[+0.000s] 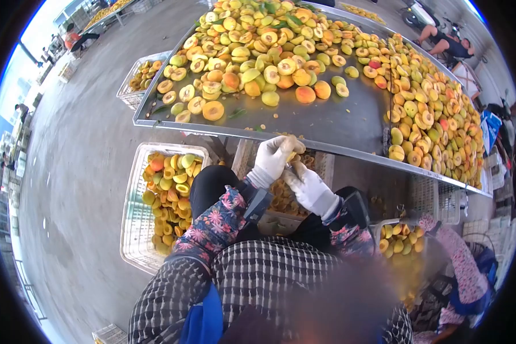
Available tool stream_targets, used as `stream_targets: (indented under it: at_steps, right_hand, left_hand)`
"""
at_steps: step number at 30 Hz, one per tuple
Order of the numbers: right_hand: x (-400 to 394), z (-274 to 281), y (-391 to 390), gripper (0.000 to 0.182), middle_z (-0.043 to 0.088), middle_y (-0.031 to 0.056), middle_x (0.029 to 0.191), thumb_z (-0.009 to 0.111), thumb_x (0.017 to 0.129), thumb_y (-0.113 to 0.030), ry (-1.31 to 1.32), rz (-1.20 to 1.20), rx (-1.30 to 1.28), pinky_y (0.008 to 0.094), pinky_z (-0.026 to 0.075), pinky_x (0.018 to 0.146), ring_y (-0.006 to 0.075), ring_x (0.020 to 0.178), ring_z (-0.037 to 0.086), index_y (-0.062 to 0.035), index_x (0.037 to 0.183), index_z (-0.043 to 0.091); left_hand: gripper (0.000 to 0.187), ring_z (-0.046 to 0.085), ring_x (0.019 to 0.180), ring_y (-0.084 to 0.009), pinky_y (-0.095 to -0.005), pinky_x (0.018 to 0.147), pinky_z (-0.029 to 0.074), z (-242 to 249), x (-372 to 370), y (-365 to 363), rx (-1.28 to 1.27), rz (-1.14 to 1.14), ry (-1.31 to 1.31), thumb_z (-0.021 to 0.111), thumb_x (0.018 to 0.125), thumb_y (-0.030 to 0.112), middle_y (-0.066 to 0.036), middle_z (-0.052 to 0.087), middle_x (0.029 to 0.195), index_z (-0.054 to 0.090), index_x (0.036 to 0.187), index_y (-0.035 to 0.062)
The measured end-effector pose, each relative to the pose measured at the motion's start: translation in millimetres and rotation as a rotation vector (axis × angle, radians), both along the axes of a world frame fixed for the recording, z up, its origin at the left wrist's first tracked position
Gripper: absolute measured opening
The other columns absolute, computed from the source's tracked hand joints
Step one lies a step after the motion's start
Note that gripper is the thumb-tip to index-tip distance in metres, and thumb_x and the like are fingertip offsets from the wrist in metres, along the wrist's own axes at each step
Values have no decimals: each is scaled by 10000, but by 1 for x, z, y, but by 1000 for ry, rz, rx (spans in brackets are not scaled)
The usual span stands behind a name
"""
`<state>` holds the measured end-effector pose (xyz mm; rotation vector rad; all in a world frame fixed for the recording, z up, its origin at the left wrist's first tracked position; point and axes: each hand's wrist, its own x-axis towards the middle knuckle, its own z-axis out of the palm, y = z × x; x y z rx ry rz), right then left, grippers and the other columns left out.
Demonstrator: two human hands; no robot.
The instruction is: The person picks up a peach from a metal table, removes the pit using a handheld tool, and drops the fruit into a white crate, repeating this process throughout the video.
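My left hand [272, 159], in a white glove, is closed with its fingertips round a small yellow apricot piece [295, 157], mostly covered by the glove. Just below and to the right, my right hand [309, 188], also gloved, has its fingers bent together close against that piece; what they pinch is hidden. Both hands are at the front edge of a metal table [350, 123] and above a crate [327, 166] of apricot pieces. Heaped on the table are many halved apricots [269, 69].
On the left stands a white crate [133, 229] of apricot halves; another crate [126, 89] is behind it. A metal strip [389, 103] divides the table's fruit. At right, a person's floral sleeve [461, 258] is beside a container of apricots [401, 241]. Other people sit farther back.
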<state>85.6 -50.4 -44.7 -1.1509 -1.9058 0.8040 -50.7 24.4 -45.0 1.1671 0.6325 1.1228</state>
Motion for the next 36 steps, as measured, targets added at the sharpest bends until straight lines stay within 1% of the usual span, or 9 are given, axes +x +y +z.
stream_targets:
  at_steps: [4,8,15,20,28,31,32,35,36]
  right_hand:
    - [-26,9,-8,218,583,252,717,555,932,-155,-94,-261,-56,458,456,600,414,702,610,13,1061,502]
    - [-33,9,-31,214,608,222,765,543,948,-176,119,-171,-143,430,461,610,383,711,619,5,1054,500]
    - [-10,2,-14,234,589,125,951,620,853,-90,-27,-158,-298,343,468,768,263,862,583,-4,1063,562]
    - [-12,-12,-16,291,586,86,1014,595,887,-45,66,-107,-354,300,452,821,172,902,544,15,1167,545]
    - [-10,-55,-30,298,518,0,731,520,960,-148,102,-292,-750,208,371,440,50,508,452,-66,1240,461]
    - [-34,-40,-31,322,526,21,724,457,997,-254,142,-341,-864,207,361,388,71,456,460,-56,1251,457]
    - [-29,-60,-32,353,526,32,692,461,996,-278,158,-336,-816,220,363,365,96,427,465,-52,1267,444]
    - [-35,-59,-33,315,533,94,822,454,985,-226,-34,-229,-827,273,421,457,150,568,525,-25,1225,483]
    - [-37,-57,-33,303,535,115,865,452,982,-209,-96,-195,-825,291,441,488,168,615,545,-16,1212,496]
  left_hand:
    - [354,646,827,-206,-350,722,542,18,3,-4,-416,223,-40,560,964,351,-96,675,901,639,839,29]
    - [412,643,840,-286,-394,725,550,10,-37,34,-744,396,-576,514,952,487,-94,652,918,545,878,83]
    - [547,603,1010,-392,-522,872,509,34,-112,25,-753,55,-875,470,923,596,-171,635,1084,587,1022,72]
    - [328,597,1060,-392,-553,905,495,17,-227,5,-610,-47,-831,533,858,194,-194,609,1145,567,1143,38]
    - [424,605,932,-179,-337,796,498,-162,-440,-97,-601,598,226,493,869,80,-73,610,1077,551,1289,93]
    - [503,578,849,-134,-278,753,482,-267,-488,-151,-701,464,742,484,796,-2,-46,636,1051,529,1291,76]
    - [418,637,939,-196,-315,803,493,-280,-480,-168,-726,525,867,576,874,222,-119,665,1063,573,1272,94]
    - [470,604,1080,-291,-366,897,467,-361,-491,-192,-740,182,1229,579,848,264,-154,646,1150,561,1284,88]
    - [480,583,1122,-311,-376,923,459,-325,-471,-197,-783,200,1136,562,852,270,-162,616,1211,549,1299,94]
